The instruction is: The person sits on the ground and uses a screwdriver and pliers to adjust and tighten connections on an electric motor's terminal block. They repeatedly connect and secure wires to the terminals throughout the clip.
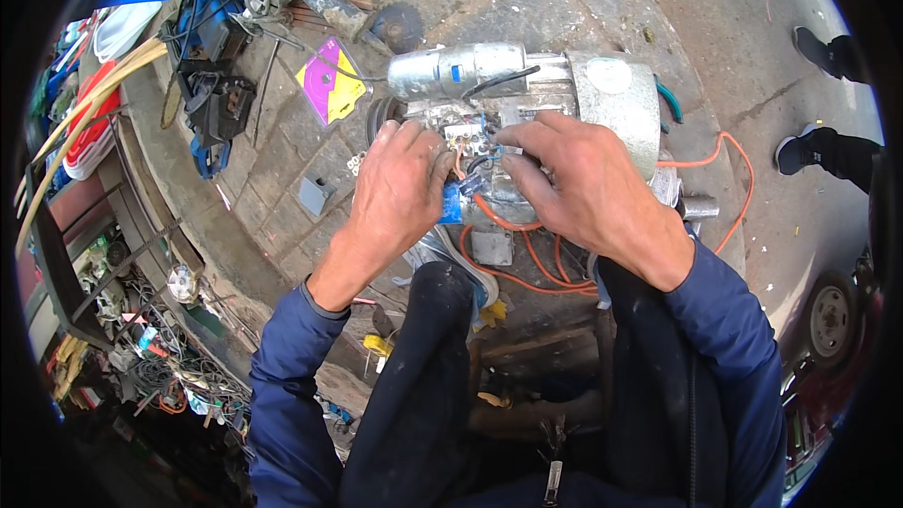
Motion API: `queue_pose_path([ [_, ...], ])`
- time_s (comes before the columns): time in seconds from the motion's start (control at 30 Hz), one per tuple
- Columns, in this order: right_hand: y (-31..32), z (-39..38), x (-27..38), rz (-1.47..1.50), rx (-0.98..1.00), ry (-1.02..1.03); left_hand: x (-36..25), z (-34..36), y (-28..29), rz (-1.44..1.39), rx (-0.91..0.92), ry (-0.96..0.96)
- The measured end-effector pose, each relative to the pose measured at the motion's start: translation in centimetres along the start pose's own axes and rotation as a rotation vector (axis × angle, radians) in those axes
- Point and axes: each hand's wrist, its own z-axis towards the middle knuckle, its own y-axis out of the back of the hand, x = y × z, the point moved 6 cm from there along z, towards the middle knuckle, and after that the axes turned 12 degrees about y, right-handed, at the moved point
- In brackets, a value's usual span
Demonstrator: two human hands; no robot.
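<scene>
A silver-painted electric motor (609, 113) lies on the paving in front of me, its terminal block (467, 136) exposed with wires around it. My left hand (400, 174) is at the block's left side, fingers curled and thumb tucked in. Whatever its fingertips hold is hidden. From the right, my right hand (594, 179) reaches in with thumb and forefinger close together at a thin wire (493, 159). Below the block, an orange cable (505, 218) runs under my right hand, beside a blue piece (451, 205) on the motor's near side.
A grey cover (316, 195) and a purple-and-yellow disc package (331, 82) lie to the left. Beyond them are a blue power tool (209, 14) and a dark cutting disc (398, 28). Cluttered tools and wire fill the left edge. Another person's shoes (816, 52) stand at the right.
</scene>
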Motion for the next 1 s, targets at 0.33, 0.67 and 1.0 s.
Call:
queue_pose_path([
  [0.33, 0.2, 0.0, -0.2, 0.004, -0.039, -0.028, -0.2, -1.7, -1.5, -0.076, -0.249, -0.007],
  [0.67, 11.1, 2.4, 5.8, 0.115, -0.389, -0.294, 0.9, -2.6, -2.2, -0.168, -0.282, 0.046],
  [1.0, 11.8, 4.6, 16.0, 0.473, -0.259, 0.195, 1.3, -3.1, -2.5, -0.314, -0.337, 0.114],
])
